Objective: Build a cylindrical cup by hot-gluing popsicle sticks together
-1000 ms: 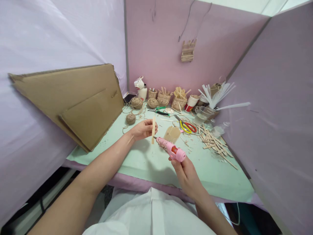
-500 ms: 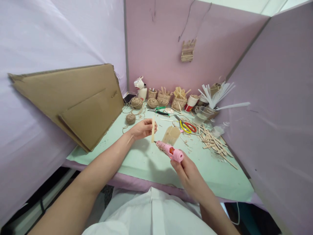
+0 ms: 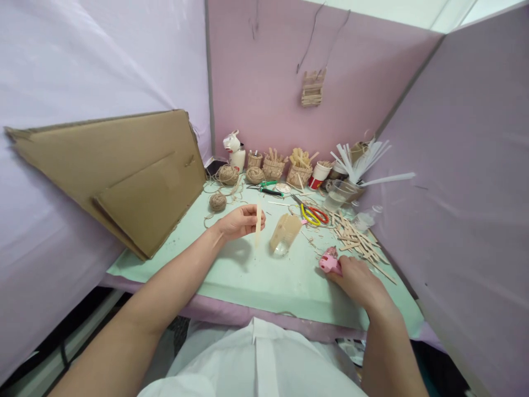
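Observation:
Pinched between the fingers of my left hand (image 3: 242, 221) is a flat wooden craft stick (image 3: 258, 223), held upright above the table. My right hand (image 3: 359, 280) grips a pink hot glue gun (image 3: 330, 261) low over the right side of the table; its far end is partly hidden by the angle. Between the hands lies a clear plastic cup (image 3: 281, 245) on its side, with wooden sticks (image 3: 288, 226) fixed along it.
Scissors with yellow and red handles (image 3: 312, 214) and green-handled pliers (image 3: 270, 188) lie behind. Loose sticks (image 3: 355, 237) are heaped at right. Twine balls (image 3: 217, 202), stick-filled baskets (image 3: 300, 173) and a paper cup (image 3: 319, 175) stand at the back. A cardboard sheet (image 3: 152, 182) leans left.
My right hand has carried the glue gun away from the stick, to the right and down toward the table. My left hand keeps the stick in nearly the same place.

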Available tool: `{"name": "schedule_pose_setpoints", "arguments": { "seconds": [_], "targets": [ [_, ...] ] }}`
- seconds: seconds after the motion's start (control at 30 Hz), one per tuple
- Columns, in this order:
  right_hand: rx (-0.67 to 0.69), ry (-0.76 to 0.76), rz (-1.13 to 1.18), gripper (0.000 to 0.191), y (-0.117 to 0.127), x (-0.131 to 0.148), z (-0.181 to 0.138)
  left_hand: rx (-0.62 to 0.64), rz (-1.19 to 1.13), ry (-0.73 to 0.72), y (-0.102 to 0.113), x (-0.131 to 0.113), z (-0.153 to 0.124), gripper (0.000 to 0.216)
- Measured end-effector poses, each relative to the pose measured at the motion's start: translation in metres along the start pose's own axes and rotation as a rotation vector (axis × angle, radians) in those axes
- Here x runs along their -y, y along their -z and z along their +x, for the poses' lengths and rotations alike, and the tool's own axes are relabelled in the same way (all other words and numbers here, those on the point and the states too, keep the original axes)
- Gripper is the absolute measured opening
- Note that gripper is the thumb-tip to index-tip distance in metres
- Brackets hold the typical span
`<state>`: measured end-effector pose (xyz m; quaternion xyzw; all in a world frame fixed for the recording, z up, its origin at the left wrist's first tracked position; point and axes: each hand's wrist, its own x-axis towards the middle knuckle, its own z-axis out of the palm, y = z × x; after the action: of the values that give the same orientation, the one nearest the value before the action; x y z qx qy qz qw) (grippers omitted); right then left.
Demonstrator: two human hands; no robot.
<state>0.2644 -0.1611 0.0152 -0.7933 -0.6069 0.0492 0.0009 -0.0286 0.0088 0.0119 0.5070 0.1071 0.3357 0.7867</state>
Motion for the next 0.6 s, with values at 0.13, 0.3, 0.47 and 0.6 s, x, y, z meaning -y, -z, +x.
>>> {"name": "schedule_pose_setpoints", "arguments": {
  "seconds": [0.13,0.3,0.47,0.6],
  "targets": [
    [-0.112,0.055,0.036,0.023,0.007,0.005,-0.002,0.008,0.073,0.026,-0.010,-0.002,-0.001,0.035],
    [-0.435,0.357,0.525,0.021,0.036,0.060,-0.020,0.069,0.219,0.050,-0.029,-0.005,-0.005,0.034],
    [-0.609,0.454,0.622,0.025,0.046,0.121,-0.017,0.037,0.511,-0.022,-0.042,0.001,-0.006,0.025],
    [-0.649,0.375,0.536,0.021,0.038,0.133,-0.007,-0.005,0.759,-0.160,-0.048,0.005,-0.005,0.014]
  ]
}}
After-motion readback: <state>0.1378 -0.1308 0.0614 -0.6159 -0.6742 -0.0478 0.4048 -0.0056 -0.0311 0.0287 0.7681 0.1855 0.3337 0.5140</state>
